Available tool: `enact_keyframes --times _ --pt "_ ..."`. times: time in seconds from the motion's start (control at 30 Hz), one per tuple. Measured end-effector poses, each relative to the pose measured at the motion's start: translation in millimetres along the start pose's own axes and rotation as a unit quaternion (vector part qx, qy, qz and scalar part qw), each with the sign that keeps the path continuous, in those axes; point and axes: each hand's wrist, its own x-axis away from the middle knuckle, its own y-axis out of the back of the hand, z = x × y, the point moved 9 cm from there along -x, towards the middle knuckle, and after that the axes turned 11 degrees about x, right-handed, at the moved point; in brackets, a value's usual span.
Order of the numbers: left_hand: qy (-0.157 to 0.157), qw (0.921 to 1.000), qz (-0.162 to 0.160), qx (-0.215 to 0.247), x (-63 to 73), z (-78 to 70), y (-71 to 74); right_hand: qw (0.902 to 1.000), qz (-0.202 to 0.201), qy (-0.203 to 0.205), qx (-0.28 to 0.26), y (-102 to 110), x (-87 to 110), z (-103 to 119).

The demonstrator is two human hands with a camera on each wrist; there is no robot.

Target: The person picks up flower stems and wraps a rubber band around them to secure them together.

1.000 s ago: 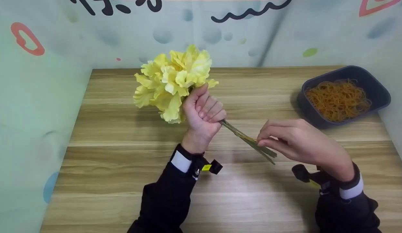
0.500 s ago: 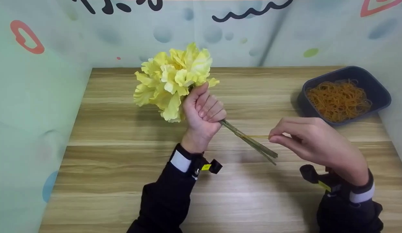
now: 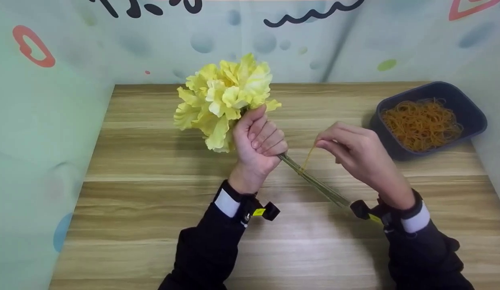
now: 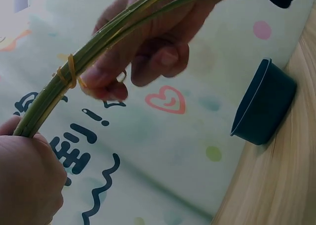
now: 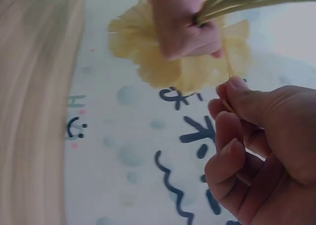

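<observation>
A bunch of yellow flowers (image 3: 226, 96) with frilly petals is held above the table by my left hand (image 3: 260, 145), its fingers curled round the green stems (image 3: 318, 183). The stems slant down to the right below that fist. My right hand (image 3: 350, 151) pinches a yellow rubber band (image 3: 308, 159) between thumb and forefinger and stretches it up from the stems. In the left wrist view, loops of the rubber band (image 4: 70, 73) circle the stems a short way from the left fist. The right wrist view shows the band (image 5: 227, 62) drawn taut to the pinching fingertips.
A dark blue-grey plastic tub (image 3: 475, 121) stands at the back right of the wood-grain table (image 3: 153, 225). Inside it lies a heap of rubber bands (image 3: 423, 125). A pale printed backdrop (image 3: 290, 40) rises along the back and sides.
My right hand first pulled the rubber band out to the right, then swung it up and left above the stems. The left hand and the flowers shifted slightly right.
</observation>
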Motion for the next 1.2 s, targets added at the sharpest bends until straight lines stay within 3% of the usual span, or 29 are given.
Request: enact_keyframes --times 0.27,0.47,0.67,0.9,1.03,1.2 --pt "-0.003 0.9989 0.029 0.036 3.9 0.6 -15.5 0.9976 0.022 0.019 -0.063 -35 -0.8 -2" --pt "-0.025 0.9976 0.032 0.056 4.4 -3.6 -13.9 0.993 0.056 0.042 -0.095 -60 3.5 10" --pt "-0.051 0.997 0.018 0.055 3.4 -12.7 -9.4 0.9849 0.096 0.038 -0.139 -77 7.5 26" --pt "-0.091 0.9942 -0.012 0.055 3.9 -25.0 -4.6 0.9827 0.102 0.069 -0.138 -82 11.4 42" --pt "-0.108 0.9921 -0.005 0.062 3.8 -30.5 -4.8 0.9812 0.078 0.105 -0.142 -77 12.4 47" --pt "-0.128 0.9887 0.006 0.079 4.5 -40.0 -8.2 0.9792 0.069 0.108 -0.157 -76 13.8 51"
